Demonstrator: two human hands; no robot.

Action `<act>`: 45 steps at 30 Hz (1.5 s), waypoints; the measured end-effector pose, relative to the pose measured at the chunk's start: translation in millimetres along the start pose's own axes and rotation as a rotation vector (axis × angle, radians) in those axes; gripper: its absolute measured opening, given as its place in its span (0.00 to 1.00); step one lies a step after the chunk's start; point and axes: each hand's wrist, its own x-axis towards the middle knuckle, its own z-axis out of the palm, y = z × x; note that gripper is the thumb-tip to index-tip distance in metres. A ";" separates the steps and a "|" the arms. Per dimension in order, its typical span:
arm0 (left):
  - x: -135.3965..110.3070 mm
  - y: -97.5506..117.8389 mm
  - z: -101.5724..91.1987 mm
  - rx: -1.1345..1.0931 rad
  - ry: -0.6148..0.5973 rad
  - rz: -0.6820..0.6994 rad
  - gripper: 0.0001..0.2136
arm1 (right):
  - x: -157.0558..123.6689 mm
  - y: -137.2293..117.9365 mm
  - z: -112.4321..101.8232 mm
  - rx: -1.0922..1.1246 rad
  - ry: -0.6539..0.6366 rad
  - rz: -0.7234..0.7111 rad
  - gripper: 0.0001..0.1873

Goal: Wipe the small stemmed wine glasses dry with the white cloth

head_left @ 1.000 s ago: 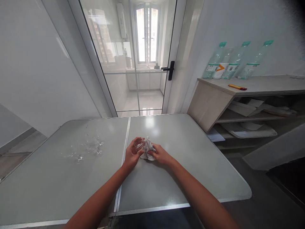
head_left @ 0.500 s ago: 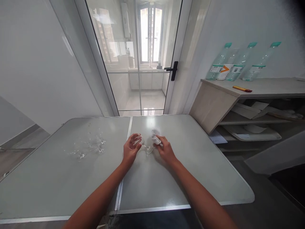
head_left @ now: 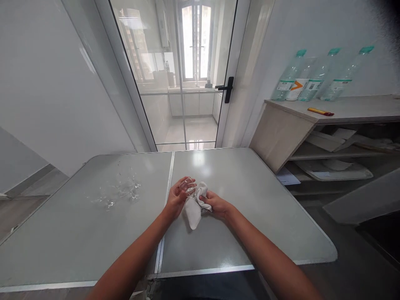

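stemmed glass [head_left: 188, 183] is held above the near-middle part of the table [head_left: 237, 237], just right of the pale strip [head_left: 171, 164] that runs across the tabletop. the left hand [head_left: 176, 196] is curved around its clear bowl, fingers on the far side and thumb on the near side, so that hand is about as wide as the bowl. the glass leans over, and the end toward the right is hidden by a white cloth [head_left: 193, 213].

the right hand [head_left: 216, 204] is closed narrow on the bunched cloth, thumb on top, pressing it against that hidden end. one flap of cloth hangs down toward the near edge; whether its tip touches the table i cannot tell.

to the left on the same table stands more clear glassware [head_left: 133, 189], its outlines too faint to count. beyond the table is a glazed door [head_left: 200, 125] with a black handle [head_left: 229, 90]. at the right, a wooden shelf unit [head_left: 271, 135] bears a row of plastic bottles [head_left: 311, 89], three with green caps, and a yellow and red packet [head_left: 320, 111] lies in front of them.
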 end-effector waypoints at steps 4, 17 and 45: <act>2.5 -1.6 -2.9 0.078 0.015 0.020 0.31 | 2.3 -0.5 -2.1 -0.238 -0.005 -0.073 0.22; 6.7 0.9 -2.9 0.533 0.249 0.219 0.28 | -11.2 -31.1 -15.0 -1.063 0.585 -0.536 0.05; 8.4 -1.5 -11.6 0.641 0.309 0.214 0.19 | -6.1 -21.9 5.2 -1.604 0.390 0.233 0.26</act>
